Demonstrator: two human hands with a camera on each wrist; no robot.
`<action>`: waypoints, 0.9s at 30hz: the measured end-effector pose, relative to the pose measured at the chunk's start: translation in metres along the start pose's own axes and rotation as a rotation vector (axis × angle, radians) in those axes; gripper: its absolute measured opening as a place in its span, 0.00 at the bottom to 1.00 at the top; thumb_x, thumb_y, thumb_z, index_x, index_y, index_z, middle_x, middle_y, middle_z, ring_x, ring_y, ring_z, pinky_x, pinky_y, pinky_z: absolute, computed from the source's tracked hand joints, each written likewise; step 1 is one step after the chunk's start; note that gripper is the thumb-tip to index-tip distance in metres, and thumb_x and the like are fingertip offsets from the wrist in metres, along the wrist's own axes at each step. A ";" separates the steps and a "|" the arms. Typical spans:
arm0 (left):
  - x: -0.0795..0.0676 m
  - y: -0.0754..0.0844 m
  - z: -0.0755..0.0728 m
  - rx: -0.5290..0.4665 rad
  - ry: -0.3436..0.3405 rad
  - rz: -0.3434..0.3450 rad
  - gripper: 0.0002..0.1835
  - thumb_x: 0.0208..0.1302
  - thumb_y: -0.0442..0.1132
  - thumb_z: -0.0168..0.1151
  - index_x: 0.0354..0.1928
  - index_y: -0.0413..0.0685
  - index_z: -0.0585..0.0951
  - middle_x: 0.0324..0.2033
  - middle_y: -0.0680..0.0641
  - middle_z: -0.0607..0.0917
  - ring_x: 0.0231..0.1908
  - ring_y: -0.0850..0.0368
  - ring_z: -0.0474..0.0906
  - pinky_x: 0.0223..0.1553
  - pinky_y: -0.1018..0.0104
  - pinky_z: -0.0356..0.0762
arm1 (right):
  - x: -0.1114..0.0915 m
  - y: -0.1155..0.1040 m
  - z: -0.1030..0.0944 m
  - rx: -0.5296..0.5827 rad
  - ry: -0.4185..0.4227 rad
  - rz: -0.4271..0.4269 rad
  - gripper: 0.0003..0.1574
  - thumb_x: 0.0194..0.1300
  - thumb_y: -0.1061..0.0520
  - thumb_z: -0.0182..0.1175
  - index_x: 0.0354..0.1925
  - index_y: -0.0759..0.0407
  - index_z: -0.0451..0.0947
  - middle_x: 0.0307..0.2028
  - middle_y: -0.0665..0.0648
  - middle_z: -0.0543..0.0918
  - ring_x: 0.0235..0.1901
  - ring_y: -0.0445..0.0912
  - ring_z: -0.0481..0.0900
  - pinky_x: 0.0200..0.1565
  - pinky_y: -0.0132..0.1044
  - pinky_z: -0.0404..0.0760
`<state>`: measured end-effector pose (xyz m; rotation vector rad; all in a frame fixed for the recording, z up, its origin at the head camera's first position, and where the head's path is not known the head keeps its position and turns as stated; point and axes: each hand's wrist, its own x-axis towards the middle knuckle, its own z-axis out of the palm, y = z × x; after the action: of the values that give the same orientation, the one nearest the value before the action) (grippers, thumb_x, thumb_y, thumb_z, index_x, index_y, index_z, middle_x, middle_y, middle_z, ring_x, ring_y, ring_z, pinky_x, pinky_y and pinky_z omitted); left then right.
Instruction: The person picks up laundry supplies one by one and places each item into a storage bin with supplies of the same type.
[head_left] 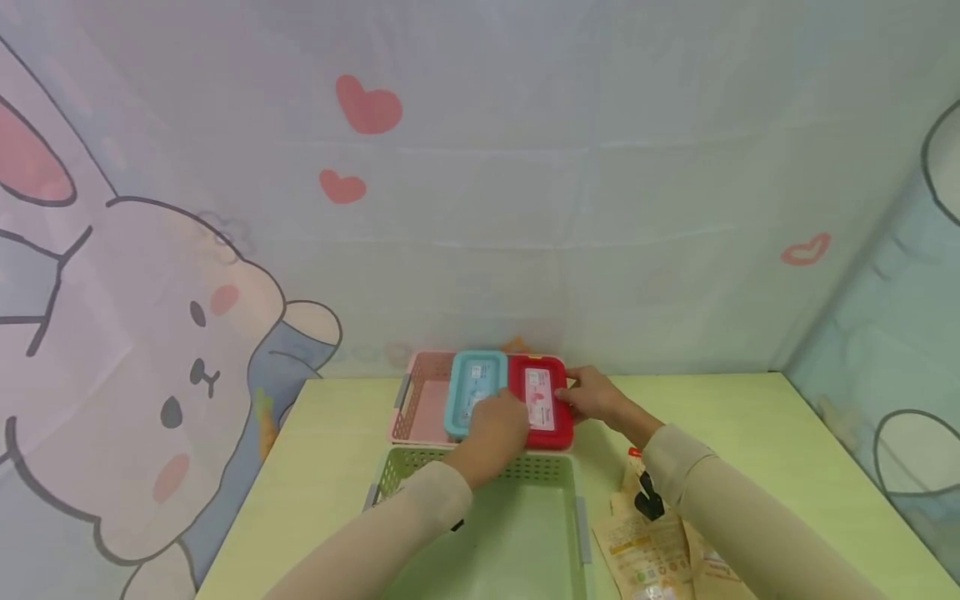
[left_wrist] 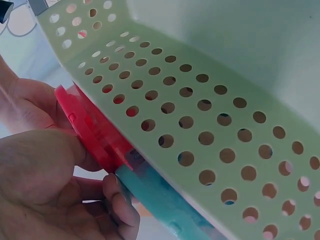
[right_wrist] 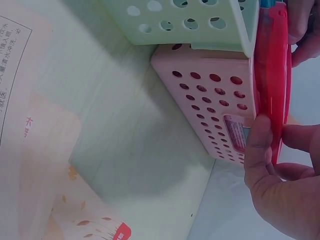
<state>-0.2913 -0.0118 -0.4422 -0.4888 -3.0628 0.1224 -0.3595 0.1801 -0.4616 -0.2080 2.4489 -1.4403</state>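
A red lidded plastic box [head_left: 558, 421] with a pale label sits at the right end of the pink perforated basket [head_left: 429, 408]. To its left lies a light blue lidded box [head_left: 459, 392] of similar shape. My right hand [head_left: 596, 393] pinches the red box's right edge, thumb on one face and fingers on the other, as the right wrist view shows. Over the seam between the two boxes is my left hand [head_left: 491, 433]. In the left wrist view its curled fingers [left_wrist: 122, 205] grip the red box's edge, right beside the blue box [left_wrist: 155, 195].
A green perforated basket [head_left: 487, 533] stands in front of the pink one. Packets with printed labels [head_left: 645, 550] lie on the table right of it, partly under my right sleeve. A black object [head_left: 648, 498] rests among them. Behind the table hangs a cloth backdrop [head_left: 480, 250].
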 end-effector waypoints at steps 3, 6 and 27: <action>0.000 0.000 0.001 0.004 0.000 0.002 0.20 0.70 0.47 0.72 0.51 0.37 0.83 0.40 0.42 0.83 0.38 0.51 0.86 0.37 0.59 0.89 | -0.001 -0.001 0.000 -0.003 -0.002 -0.004 0.31 0.78 0.62 0.59 0.72 0.76 0.67 0.38 0.65 0.89 0.33 0.52 0.90 0.37 0.46 0.90; 0.001 0.000 0.003 0.017 -0.001 0.012 0.20 0.70 0.47 0.73 0.51 0.37 0.83 0.41 0.42 0.83 0.39 0.51 0.86 0.38 0.59 0.89 | -0.002 0.000 0.000 -0.009 -0.005 -0.004 0.32 0.79 0.62 0.58 0.73 0.76 0.65 0.39 0.65 0.88 0.33 0.53 0.91 0.36 0.46 0.90; 0.001 0.000 0.004 0.011 -0.008 0.004 0.23 0.69 0.47 0.74 0.55 0.36 0.82 0.43 0.42 0.83 0.41 0.49 0.86 0.40 0.58 0.89 | -0.001 0.001 0.001 -0.034 -0.004 -0.018 0.33 0.79 0.62 0.58 0.74 0.75 0.64 0.39 0.65 0.87 0.32 0.51 0.89 0.35 0.48 0.90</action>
<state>-0.2926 -0.0119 -0.4465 -0.4957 -3.0674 0.1412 -0.3582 0.1794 -0.4625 -0.2405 2.4755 -1.4056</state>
